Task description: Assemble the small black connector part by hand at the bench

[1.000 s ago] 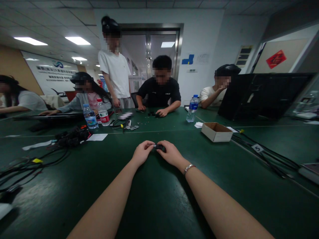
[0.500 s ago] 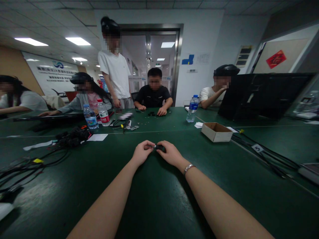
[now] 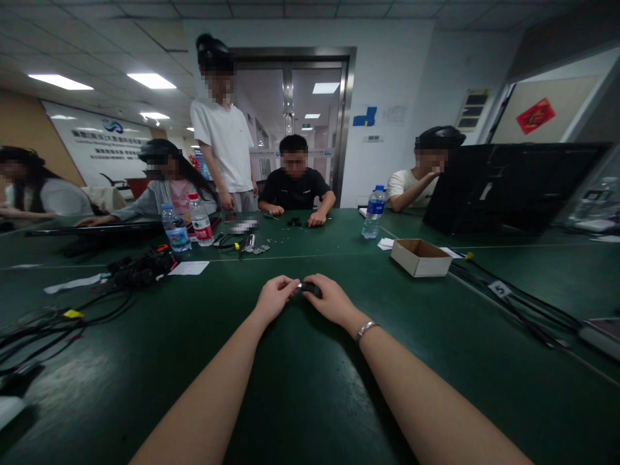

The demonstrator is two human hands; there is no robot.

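Note:
In the head view, my right hand (image 3: 329, 297) is closed around a small dark cylinder with a silver end (image 3: 308, 287), whose exact kind I cannot make out. The cylinder lies crosswise between my hands, above the green table (image 3: 310, 374). At its silver end, the thumb and fingers of my left hand (image 3: 277, 296) are pinched together. Those fingertips cover whatever lies between them, so part of the object is hidden. A silver bracelet (image 3: 365, 330) circles my right wrist.
An open cardboard box (image 3: 420, 266) stands to the right, near black cables (image 3: 527, 309). Left are a black cable bundle (image 3: 140, 268), paper (image 3: 190, 268) and two bottles (image 3: 201, 223). Ahead, a bottle (image 3: 372, 213) and a seated person (image 3: 296, 187) are across the table.
My left fingertips have shifted slightly right, closer around the silver end. My right hand stays in place. The seated person opposite has shifted a little left, their hand moving off the small dark parts.

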